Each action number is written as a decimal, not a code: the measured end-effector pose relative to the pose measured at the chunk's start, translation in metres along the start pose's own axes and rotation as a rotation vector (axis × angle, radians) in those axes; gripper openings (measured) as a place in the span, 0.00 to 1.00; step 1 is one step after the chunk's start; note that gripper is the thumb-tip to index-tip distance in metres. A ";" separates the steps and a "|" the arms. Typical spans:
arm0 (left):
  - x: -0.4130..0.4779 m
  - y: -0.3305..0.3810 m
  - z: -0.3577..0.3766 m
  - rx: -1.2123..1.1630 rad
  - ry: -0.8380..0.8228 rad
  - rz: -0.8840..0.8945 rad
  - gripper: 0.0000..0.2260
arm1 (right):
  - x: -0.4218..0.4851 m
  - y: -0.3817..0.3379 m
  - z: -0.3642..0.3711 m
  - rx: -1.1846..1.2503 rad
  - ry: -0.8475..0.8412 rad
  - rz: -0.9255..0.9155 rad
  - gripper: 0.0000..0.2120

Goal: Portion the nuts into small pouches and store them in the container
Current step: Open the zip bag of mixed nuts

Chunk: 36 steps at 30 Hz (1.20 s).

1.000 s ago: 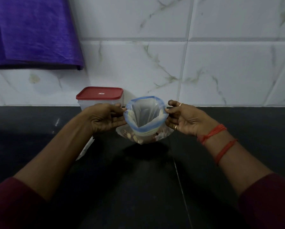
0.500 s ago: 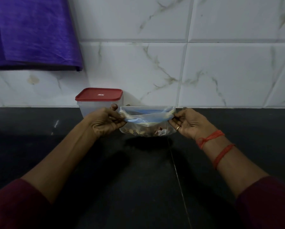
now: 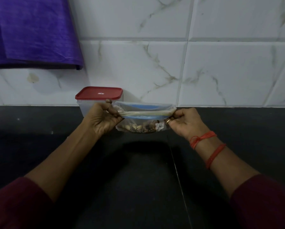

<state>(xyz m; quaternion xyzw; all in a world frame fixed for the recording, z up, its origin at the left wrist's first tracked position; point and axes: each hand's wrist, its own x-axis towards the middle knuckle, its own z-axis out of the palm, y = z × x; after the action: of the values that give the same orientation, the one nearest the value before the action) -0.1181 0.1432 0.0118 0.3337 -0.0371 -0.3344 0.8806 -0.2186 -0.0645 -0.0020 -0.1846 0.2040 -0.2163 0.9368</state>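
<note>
Evidently the sealing step is in hand: a clear pouch (image 3: 145, 119) is held just to the right of the container (image 3: 86, 109) and in front of it, seemingly lifted off the black counter (image 3: 138, 187), since a shadow is cast beneath it. The pouch corner nearest the container is pinched by the left hand (image 3: 103, 120), and the corner farthest from it by the right hand (image 3: 186, 121), fingers and thumb being curled tight on the plastic at both ends. The mouth is thereby drawn taut, so that the lips of the blue zip strip (image 3: 143, 107) are flattened towards each other, probably to be lined up for pressing; whether any part is sealed cannot be told. The nuts (image 3: 138, 128) are gathered at the bottom, kept away from the closure by the upright hold. The container is set against the tiled wall with its red lid (image 3: 99, 93) on, so it is judged that it must be opened before storing.
</note>
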 end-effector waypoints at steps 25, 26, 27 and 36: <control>0.002 0.006 -0.001 1.253 0.176 -0.159 0.19 | -0.011 -0.013 -0.003 -1.276 -0.074 -0.018 0.13; 0.002 0.008 -0.002 1.194 0.139 -0.132 0.21 | -0.010 -0.013 -0.004 -1.246 -0.103 -0.044 0.14; 0.001 0.011 -0.002 1.153 0.086 -0.096 0.22 | -0.010 -0.015 -0.005 -1.254 -0.141 -0.088 0.14; -0.002 0.014 0.001 1.681 -0.045 0.306 0.09 | -0.022 -0.024 -0.007 -2.162 -0.335 -0.939 0.09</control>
<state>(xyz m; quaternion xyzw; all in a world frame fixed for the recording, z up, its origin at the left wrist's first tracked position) -0.1117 0.1512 0.0216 0.8608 -0.3348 -0.0797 0.3748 -0.2477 -0.0759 0.0097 -0.9614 0.0680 -0.2273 0.1394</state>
